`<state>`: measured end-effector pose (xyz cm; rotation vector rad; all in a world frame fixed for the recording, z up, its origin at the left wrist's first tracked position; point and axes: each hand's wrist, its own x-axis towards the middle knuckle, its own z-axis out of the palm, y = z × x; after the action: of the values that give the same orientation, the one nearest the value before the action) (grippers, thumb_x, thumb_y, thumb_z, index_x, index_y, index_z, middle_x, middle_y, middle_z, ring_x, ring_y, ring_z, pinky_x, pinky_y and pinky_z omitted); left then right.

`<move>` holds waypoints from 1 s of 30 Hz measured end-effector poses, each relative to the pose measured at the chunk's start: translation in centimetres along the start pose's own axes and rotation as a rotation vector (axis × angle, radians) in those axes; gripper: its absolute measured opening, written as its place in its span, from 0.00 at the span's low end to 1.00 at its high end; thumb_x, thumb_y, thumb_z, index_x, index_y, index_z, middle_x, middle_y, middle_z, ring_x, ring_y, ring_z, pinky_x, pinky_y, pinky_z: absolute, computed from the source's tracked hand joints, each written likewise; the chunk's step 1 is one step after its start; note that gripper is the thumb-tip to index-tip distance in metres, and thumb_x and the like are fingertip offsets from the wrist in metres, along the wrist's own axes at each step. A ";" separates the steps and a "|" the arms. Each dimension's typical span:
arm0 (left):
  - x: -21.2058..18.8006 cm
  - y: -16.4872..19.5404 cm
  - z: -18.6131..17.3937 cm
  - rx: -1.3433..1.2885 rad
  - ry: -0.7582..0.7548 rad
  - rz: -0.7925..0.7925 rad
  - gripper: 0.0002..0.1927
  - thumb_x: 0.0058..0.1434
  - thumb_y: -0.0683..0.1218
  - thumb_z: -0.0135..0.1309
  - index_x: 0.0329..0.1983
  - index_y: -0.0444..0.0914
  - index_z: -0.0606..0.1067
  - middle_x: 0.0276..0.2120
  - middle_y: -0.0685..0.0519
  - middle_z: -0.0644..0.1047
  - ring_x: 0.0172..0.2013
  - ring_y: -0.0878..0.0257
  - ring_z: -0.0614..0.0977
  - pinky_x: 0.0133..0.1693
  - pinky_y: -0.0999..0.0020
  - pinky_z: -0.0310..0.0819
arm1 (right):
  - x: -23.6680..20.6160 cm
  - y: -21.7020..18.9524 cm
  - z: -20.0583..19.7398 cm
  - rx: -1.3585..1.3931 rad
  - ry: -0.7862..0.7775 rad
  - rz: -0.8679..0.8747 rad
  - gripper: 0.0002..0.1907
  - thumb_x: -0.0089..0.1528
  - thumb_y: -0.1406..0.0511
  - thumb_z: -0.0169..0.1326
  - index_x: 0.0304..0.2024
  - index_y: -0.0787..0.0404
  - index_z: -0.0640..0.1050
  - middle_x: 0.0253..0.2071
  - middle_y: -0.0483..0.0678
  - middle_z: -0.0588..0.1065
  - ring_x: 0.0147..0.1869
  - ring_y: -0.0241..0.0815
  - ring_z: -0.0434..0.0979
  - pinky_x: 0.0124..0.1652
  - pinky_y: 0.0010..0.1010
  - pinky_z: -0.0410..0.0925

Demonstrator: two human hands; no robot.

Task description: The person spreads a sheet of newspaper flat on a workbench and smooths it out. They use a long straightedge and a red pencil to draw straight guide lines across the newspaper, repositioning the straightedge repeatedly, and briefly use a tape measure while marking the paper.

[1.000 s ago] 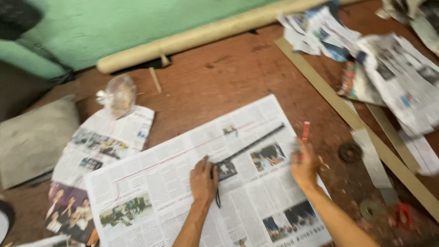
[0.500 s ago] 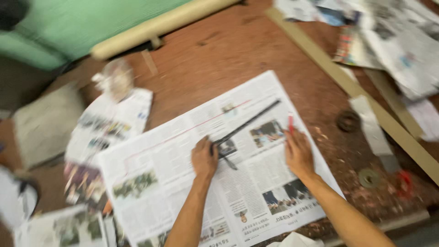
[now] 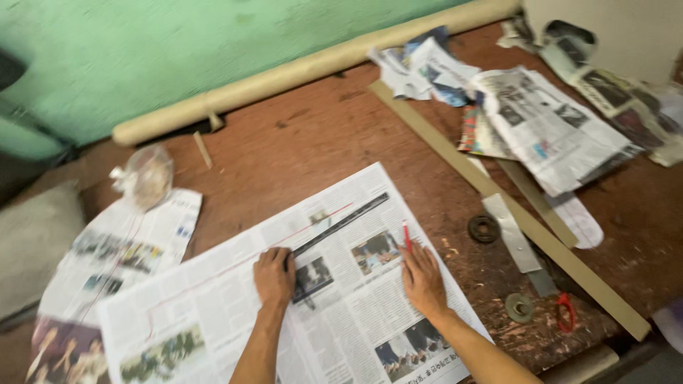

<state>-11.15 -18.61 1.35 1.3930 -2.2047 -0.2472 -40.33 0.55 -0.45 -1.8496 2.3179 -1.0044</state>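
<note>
A large newspaper sheet [image 3: 235, 313] lies spread on the reddish-brown floor. A thin red line runs across its upper part. A dark metal ruler [image 3: 348, 219] lies slanted on the sheet. My left hand [image 3: 274, 276] presses down on the ruler's lower end. My right hand [image 3: 422, 279] rests flat on the paper to the right and holds a red pen [image 3: 407, 235] that points up, away from me. The pen is a short way to the right of the ruler.
A long cardboard tube [image 3: 306, 71] lies along the green wall. A long flat strip [image 3: 498, 199] crosses the floor at right, beside loose newspapers [image 3: 548, 121], a metal strip [image 3: 514, 238], two round rings [image 3: 484, 228], and red-handled scissors [image 3: 565, 311]. A plastic bag [image 3: 146, 175] and more newspaper [image 3: 114, 249] lie left.
The view has shifted, so the sheet sits lower and further left. Both hands stay on the paper; the right hand with the pen is a little closer to the ruler.
</note>
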 end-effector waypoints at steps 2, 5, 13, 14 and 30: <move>0.8 0.4 0.0 0.012 0.012 0.021 0.05 0.61 0.46 0.58 0.37 0.42 0.81 0.38 0.53 0.80 0.43 0.53 0.79 0.43 0.56 0.68 | 0.1 0.0 -0.5 -0.002 0.030 -0.010 0.23 0.63 0.67 0.52 0.62 0.63 0.72 0.64 0.62 0.71 0.70 0.58 0.67 0.68 0.50 0.58; 1.6 0.8 0.2 0.035 0.003 0.019 0.05 0.61 0.46 0.58 0.38 0.43 0.81 0.38 0.55 0.80 0.42 0.54 0.78 0.44 0.57 0.69 | 0.0 -0.2 -1.0 -0.007 0.027 0.004 0.22 0.63 0.68 0.52 0.61 0.64 0.72 0.64 0.62 0.71 0.71 0.58 0.67 0.68 0.49 0.57; 1.7 1.6 1.0 0.081 -0.037 -0.018 0.04 0.60 0.47 0.60 0.35 0.43 0.81 0.39 0.55 0.79 0.42 0.55 0.79 0.43 0.58 0.68 | 0.1 0.2 -1.1 0.003 -0.001 0.041 0.22 0.65 0.67 0.51 0.62 0.63 0.72 0.66 0.61 0.69 0.72 0.57 0.66 0.69 0.48 0.56; 1.6 1.6 1.0 0.079 -0.032 0.000 0.04 0.60 0.47 0.59 0.35 0.43 0.81 0.40 0.55 0.79 0.42 0.55 0.79 0.44 0.57 0.68 | 0.1 0.3 -1.1 0.003 -0.008 0.045 0.22 0.65 0.67 0.51 0.62 0.63 0.72 0.66 0.61 0.69 0.72 0.57 0.65 0.69 0.48 0.55; 2.1 0.2 1.1 0.003 -0.032 0.045 0.05 0.60 0.47 0.59 0.37 0.42 0.81 0.38 0.52 0.80 0.43 0.52 0.80 0.44 0.55 0.71 | -0.5 1.0 -0.5 0.002 -0.014 0.046 0.21 0.66 0.67 0.51 0.62 0.63 0.72 0.66 0.62 0.70 0.73 0.58 0.66 0.70 0.50 0.56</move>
<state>-12.60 -20.51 1.14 1.3480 -2.2609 -0.2522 -41.28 1.33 -0.77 -1.7881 2.3389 -0.9849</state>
